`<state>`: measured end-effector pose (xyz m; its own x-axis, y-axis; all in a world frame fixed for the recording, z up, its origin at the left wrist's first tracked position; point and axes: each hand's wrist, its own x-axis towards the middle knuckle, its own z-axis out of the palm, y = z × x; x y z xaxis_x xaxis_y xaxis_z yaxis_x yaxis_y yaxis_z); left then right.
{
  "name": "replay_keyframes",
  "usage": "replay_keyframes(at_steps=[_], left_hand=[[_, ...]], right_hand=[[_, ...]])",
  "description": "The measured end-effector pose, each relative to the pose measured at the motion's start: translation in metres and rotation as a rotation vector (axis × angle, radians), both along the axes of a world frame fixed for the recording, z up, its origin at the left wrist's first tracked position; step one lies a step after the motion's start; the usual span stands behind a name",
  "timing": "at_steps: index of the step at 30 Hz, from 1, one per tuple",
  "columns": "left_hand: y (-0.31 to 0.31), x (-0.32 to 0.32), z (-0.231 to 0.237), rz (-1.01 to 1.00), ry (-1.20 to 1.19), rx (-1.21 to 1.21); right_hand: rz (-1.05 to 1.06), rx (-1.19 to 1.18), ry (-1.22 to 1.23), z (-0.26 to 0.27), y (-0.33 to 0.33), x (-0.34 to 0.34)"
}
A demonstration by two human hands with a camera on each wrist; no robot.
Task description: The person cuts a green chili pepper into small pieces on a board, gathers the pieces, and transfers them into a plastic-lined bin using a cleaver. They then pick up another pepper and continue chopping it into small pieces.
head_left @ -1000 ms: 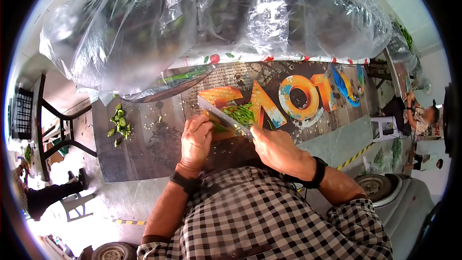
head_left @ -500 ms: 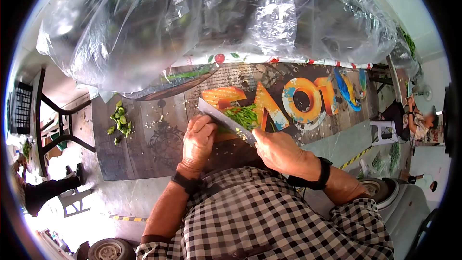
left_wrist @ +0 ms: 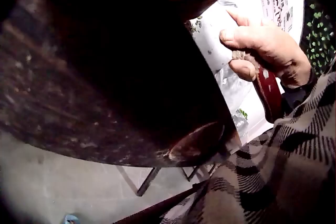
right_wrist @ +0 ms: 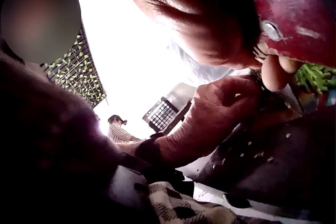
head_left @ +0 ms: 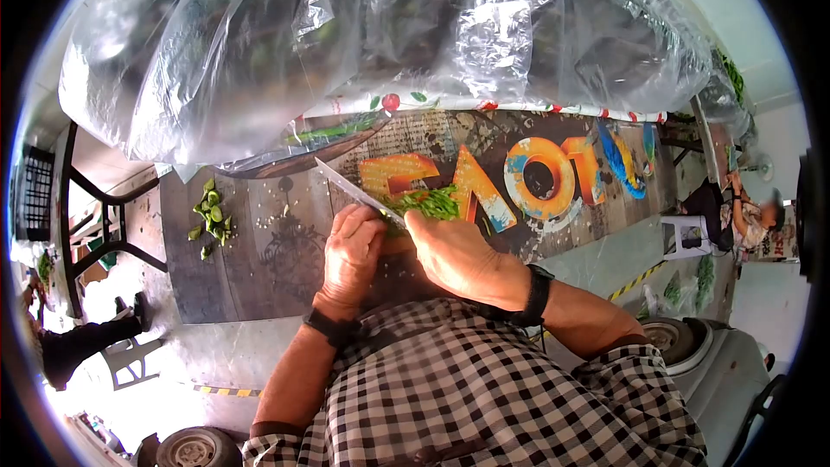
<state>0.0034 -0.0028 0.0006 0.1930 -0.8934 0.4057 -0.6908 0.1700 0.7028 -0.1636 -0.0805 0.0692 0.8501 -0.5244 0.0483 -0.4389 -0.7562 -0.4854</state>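
Note:
My right hand (head_left: 462, 258) grips a knife (head_left: 353, 188) by its handle (left_wrist: 268, 90), which looks dark red in the left wrist view. The blade slants up and left, passing right beside the curled fingers of my left hand (head_left: 350, 246). Those fingers press down on a green vegetable, now mostly hidden behind hand and blade. Beyond the blade lies a small heap of thin green slices (head_left: 434, 201), also visible in the right wrist view as bright green strips (right_wrist: 316, 77). Small pale bits cling near the work.
A dark wood-patterned table (head_left: 259, 285) with large orange lettering lies under both hands. Green cut-off ends (head_left: 210, 214) are piled at its left. Clear plastic sheeting (head_left: 233, 60) covers a bulky heap along the far side. A seated person (head_left: 748, 216) is at far right.
My right hand and the knife have shifted left, the blade tip reaching farther past the left hand. The left hand stays nearly in place. The green piece under it has become hidden.

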Motion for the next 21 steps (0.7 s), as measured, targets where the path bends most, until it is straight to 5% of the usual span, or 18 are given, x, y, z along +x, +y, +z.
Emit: replay_keyframes(at_steps=[21], left_hand=[[0.003,0.004,0.003,-0.033,-0.048,-0.004]], right_hand=[[-0.082,0.169,0.162,0.020,0.011,-0.047]])
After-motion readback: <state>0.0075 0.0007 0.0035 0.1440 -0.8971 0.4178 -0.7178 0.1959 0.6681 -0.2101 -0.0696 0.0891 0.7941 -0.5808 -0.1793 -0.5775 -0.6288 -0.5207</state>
